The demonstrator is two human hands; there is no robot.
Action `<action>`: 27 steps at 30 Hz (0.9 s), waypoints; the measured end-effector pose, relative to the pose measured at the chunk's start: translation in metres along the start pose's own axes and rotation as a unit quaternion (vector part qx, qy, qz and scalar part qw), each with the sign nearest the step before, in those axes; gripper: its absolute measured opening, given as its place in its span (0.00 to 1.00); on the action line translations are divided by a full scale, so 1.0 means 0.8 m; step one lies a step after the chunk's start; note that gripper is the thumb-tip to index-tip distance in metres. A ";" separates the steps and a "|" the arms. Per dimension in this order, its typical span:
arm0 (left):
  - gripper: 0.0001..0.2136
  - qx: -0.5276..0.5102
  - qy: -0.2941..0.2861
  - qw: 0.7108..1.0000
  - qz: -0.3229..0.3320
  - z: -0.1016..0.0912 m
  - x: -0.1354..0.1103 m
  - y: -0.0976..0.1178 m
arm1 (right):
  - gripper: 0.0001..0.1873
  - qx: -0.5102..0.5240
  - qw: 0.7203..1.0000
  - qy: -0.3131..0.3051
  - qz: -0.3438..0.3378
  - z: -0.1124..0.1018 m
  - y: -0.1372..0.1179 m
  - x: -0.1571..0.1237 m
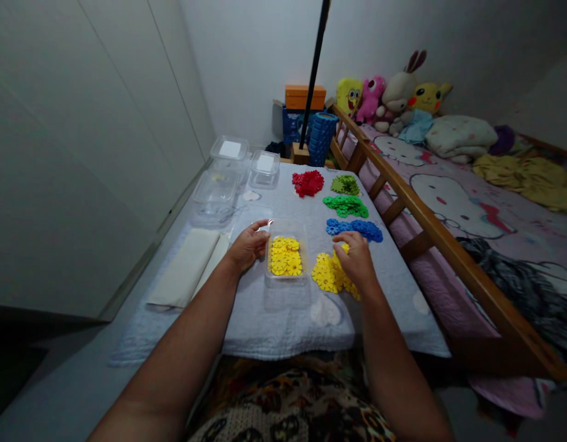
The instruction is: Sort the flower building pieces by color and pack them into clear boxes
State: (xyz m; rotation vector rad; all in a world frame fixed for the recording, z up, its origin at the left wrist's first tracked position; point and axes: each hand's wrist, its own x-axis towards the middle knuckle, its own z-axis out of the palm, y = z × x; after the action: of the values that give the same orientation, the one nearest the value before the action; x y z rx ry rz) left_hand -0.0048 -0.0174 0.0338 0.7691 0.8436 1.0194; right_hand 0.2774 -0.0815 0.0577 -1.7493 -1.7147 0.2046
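A clear plastic container (287,288) stands on the cloth-covered table, with yellow flower-shaped plastic discs (286,256) inside. My left hand (250,247) grips its left side, fingers at the rim and thumb against the wall. To the right of the container lies a loose pile of the same yellow discs (327,274). My right hand (356,255) is over this pile, its fingers curled, with yellow showing between thumb and fingers. Part of the pile is hidden behind that hand. Just beyond it are blue discs (357,229).
Green (345,206), olive-green (345,185) and red discs (308,183) lie in piles farther back. Several clear containers (216,186) stand at the back left, near a folded beige cloth (185,267). A wooden bed rail (403,196) runs along the right.
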 end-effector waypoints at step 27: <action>0.31 0.004 0.009 1.000 0.004 -0.003 0.000 -0.001 | 0.16 -0.072 0.990 -0.117 0.045 -0.024 0.046 -0.079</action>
State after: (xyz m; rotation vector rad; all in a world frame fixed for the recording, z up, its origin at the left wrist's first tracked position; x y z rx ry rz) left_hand -0.0063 -0.0170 0.0322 0.7720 0.8611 1.0316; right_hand 0.3103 -0.1437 0.0310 -1.9746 -1.8559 0.3451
